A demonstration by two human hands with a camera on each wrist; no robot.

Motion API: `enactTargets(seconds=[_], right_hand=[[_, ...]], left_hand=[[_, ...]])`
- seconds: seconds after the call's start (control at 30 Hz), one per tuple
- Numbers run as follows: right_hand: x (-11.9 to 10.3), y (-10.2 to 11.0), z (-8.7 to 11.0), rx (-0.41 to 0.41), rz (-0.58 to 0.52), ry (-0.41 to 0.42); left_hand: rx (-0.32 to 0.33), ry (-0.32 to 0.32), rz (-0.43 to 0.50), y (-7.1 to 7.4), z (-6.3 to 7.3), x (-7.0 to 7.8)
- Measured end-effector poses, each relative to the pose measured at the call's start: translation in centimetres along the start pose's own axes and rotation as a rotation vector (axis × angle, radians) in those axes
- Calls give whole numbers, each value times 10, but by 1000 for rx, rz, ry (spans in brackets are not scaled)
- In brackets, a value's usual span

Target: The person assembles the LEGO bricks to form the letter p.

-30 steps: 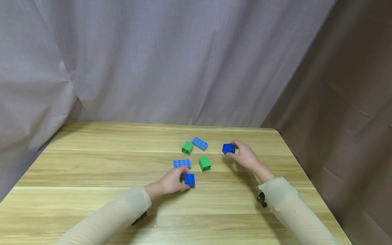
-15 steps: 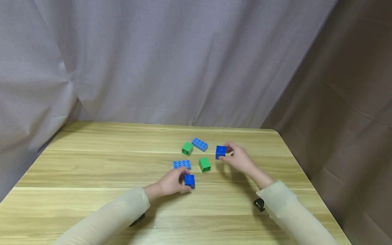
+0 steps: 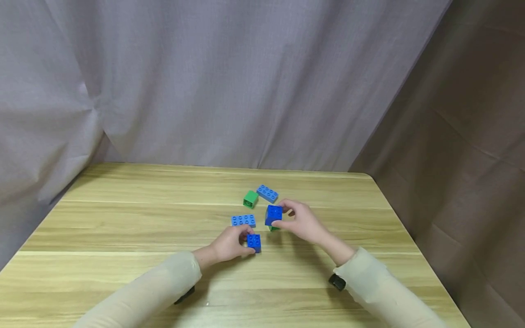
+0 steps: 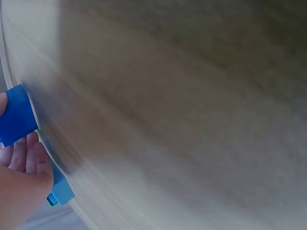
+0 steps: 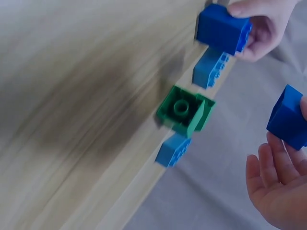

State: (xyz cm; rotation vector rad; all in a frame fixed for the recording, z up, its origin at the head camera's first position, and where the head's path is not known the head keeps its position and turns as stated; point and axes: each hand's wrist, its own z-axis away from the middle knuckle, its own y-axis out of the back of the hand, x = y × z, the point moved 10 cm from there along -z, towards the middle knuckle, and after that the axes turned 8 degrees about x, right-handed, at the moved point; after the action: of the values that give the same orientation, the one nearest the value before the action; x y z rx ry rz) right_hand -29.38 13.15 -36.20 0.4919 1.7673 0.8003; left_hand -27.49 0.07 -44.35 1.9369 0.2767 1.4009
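My left hand [image 3: 229, 244] pinches a dark blue toy building brick [image 3: 254, 243], studs up, between thumb and fingers, at or just over the table. A second dark blue brick [image 3: 273, 215] is held by my right hand [image 3: 303, 223], raised over a green brick [image 3: 274, 228] that it mostly hides in the head view. Curled fingers and the held brick [image 5: 290, 117] appear at the right of the right wrist view. Behind the left hand lies a light blue brick [image 3: 244, 220] with two rows of studs.
Farther back, another green brick [image 3: 250, 199] lies with its hollow underside facing forward, close to a second light blue brick [image 3: 267, 193]. The wooden table [image 3: 123, 218] ends at a grey curtain [image 3: 197, 91] behind and a brown one [image 3: 459, 150] on the right.
My right hand has carried its dark blue brick leftward, from beside the group to above the nearer green brick. The left hand and its brick have stayed nearly still.
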Motion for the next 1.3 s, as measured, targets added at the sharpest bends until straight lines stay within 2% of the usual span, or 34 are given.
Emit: enactTargets(seconds=[0.43,0.73,1.0,1.3], right_hand=[[-8,-33,10,-61,-14,13],[0,-54,14,-98,29,17],[-3,-61,13,-113,40,57],[-13,-61,11,-131,119,128]], left_hand=[[16,-23,3,-1,0,0],[-16,1,9,-3,1,-2],[-14,-7,16,-2,0,-1],[-16,-2,19,0,0,-1]])
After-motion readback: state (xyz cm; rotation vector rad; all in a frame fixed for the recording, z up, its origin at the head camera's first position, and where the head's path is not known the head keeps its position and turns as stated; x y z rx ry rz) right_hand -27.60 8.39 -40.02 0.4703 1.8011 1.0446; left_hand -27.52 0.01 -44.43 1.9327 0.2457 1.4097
